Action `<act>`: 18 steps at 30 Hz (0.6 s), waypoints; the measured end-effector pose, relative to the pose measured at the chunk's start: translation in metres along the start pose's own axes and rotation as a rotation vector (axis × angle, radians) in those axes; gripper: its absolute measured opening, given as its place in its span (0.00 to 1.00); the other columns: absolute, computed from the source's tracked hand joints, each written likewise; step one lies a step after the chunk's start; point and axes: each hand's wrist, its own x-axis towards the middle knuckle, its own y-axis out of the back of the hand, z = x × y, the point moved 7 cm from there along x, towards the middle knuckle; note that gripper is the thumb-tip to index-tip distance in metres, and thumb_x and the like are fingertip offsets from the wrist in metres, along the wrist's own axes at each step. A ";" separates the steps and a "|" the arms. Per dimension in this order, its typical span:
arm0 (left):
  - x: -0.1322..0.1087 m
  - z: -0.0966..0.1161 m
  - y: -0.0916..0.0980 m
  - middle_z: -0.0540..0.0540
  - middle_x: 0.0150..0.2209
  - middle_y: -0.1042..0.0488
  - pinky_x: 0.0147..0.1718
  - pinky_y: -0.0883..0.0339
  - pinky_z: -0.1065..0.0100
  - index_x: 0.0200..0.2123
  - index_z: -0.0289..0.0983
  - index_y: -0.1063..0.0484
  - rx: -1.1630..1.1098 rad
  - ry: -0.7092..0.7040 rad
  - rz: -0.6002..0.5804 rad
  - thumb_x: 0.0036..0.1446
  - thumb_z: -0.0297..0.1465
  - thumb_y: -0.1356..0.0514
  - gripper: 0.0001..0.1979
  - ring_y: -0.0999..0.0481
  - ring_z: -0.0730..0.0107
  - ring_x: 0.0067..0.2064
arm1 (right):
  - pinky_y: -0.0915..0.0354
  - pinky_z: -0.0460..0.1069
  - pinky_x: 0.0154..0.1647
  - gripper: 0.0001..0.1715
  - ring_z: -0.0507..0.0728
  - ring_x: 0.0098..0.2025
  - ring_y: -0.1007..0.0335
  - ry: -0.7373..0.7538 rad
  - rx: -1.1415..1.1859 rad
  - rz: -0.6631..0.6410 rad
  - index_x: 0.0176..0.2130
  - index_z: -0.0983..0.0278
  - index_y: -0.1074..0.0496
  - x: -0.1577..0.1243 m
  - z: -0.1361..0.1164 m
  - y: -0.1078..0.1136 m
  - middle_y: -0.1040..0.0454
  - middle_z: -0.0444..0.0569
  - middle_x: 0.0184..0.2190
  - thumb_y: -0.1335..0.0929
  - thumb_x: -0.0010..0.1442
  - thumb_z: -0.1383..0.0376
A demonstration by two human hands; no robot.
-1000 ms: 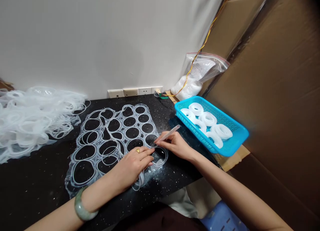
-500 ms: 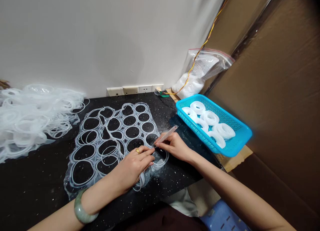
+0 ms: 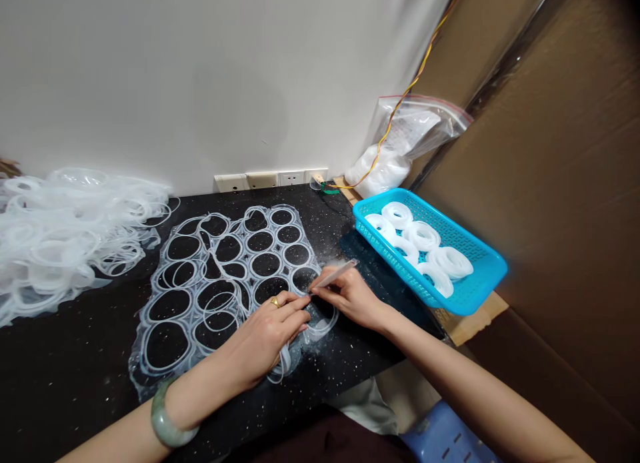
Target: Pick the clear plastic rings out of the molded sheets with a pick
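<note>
A translucent, rubbery sheet of joined rings (image 3: 219, 307) lies flat on the black speckled tabletop. Over its near right part, my left hand (image 3: 267, 329) is closed with bent fingers, and a bunch of thin translucent rings (image 3: 285, 361) pokes out from under it. The left thumb is hidden. My right hand (image 3: 351, 296) pinches a slim, pale, flat-handled tool (image 3: 336, 274), its handle slanting up to the right. Its tip meets the sheet right beside my left fingertips; the tip is too small to make out. Several loose loops (image 3: 220, 309) lie on the sheet.
A blue plastic basket (image 3: 480, 283) on the right holds several white coiled ring bundles (image 3: 421, 236). To the left is a large heap of translucent rings (image 3: 65, 229). Clear bags (image 3: 385, 166), a yellow-red cable (image 3: 385, 133) and wall sockets (image 3: 263, 181) line the back.
The tool in my right hand has tilted lower, its handle end dropping slightly to the right. My left hand stays almost still on the sheet.
</note>
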 end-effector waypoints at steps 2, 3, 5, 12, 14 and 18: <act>0.001 0.000 0.000 0.35 0.52 0.26 0.46 0.30 0.51 0.45 0.32 0.27 -0.020 0.015 0.001 0.68 0.26 0.52 0.13 0.31 0.54 0.52 | 0.34 0.48 0.36 0.09 0.53 0.33 0.28 0.022 -0.051 -0.006 0.36 0.66 0.23 -0.002 -0.003 0.000 0.24 0.49 0.32 0.33 0.64 0.65; 0.001 -0.001 0.001 0.36 0.52 0.26 0.46 0.30 0.52 0.44 0.32 0.27 -0.034 0.020 -0.001 0.68 0.26 0.52 0.13 0.30 0.54 0.51 | 0.34 0.47 0.36 0.10 0.53 0.33 0.28 0.029 -0.076 -0.009 0.36 0.66 0.23 -0.003 -0.004 0.000 0.24 0.49 0.32 0.34 0.65 0.65; 0.003 -0.001 0.001 0.37 0.49 0.25 0.46 0.30 0.53 0.42 0.32 0.27 -0.071 0.031 -0.006 0.68 0.26 0.52 0.14 0.30 0.56 0.49 | 0.34 0.47 0.37 0.10 0.53 0.35 0.28 0.050 -0.122 -0.013 0.37 0.66 0.24 -0.005 -0.005 -0.001 0.25 0.50 0.35 0.34 0.66 0.65; 0.007 -0.002 0.005 0.41 0.45 0.24 0.48 0.32 0.57 0.38 0.34 0.28 -0.179 0.076 -0.027 0.69 0.27 0.53 0.14 0.31 0.60 0.48 | 0.33 0.48 0.41 0.12 0.55 0.42 0.27 0.207 -0.432 -0.070 0.42 0.64 0.25 -0.007 -0.012 -0.010 0.22 0.53 0.41 0.38 0.68 0.66; 0.006 -0.001 0.005 0.41 0.45 0.24 0.48 0.32 0.58 0.37 0.35 0.28 -0.208 0.087 -0.031 0.69 0.27 0.53 0.14 0.31 0.60 0.48 | 0.34 0.48 0.41 0.11 0.56 0.41 0.27 0.215 -0.540 -0.083 0.42 0.64 0.25 -0.002 -0.011 -0.013 0.22 0.53 0.40 0.37 0.67 0.67; 0.003 0.000 0.003 0.42 0.40 0.24 0.47 0.33 0.60 0.36 0.35 0.28 -0.262 0.091 -0.035 0.69 0.27 0.54 0.15 0.30 0.61 0.48 | 0.35 0.47 0.38 0.10 0.55 0.38 0.26 0.167 -0.694 -0.050 0.41 0.64 0.24 0.020 -0.006 -0.007 0.21 0.51 0.37 0.35 0.65 0.70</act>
